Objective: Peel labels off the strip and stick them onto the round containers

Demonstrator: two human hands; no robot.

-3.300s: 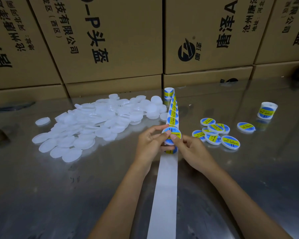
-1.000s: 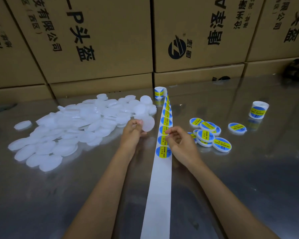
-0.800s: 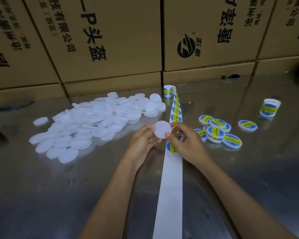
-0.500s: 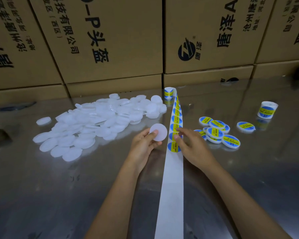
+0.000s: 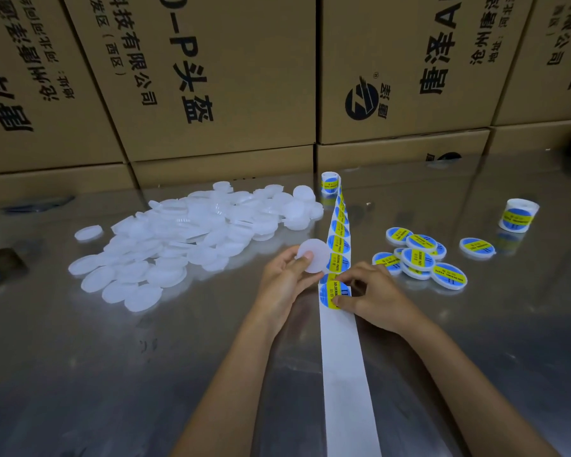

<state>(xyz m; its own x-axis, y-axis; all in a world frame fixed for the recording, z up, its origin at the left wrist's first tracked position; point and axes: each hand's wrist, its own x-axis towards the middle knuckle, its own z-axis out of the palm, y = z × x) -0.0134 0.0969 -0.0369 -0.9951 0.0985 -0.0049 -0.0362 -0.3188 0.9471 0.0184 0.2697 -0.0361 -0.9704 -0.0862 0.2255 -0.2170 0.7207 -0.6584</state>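
Observation:
A white backing strip (image 5: 343, 374) runs from the bottom of the view up the metal table to a small label roll (image 5: 329, 183), with blue-and-yellow round labels on its far half. My left hand (image 5: 284, 282) holds a plain white round container (image 5: 314, 260) by its edge, just left of the strip. My right hand (image 5: 373, 295) pinches the nearest label (image 5: 331, 293) between thumb and forefinger, its edge lifting off the strip.
A pile of several plain white containers (image 5: 185, 235) lies to the left. Several labelled containers (image 5: 421, 258) lie to the right, with a second label roll (image 5: 518, 215) beyond them. Stacked cardboard boxes (image 5: 218, 77) wall off the back of the table.
My left hand picked a plain container from the pile and brought it beside the strip. My right hand moved down the strip and took hold of the nearest label.

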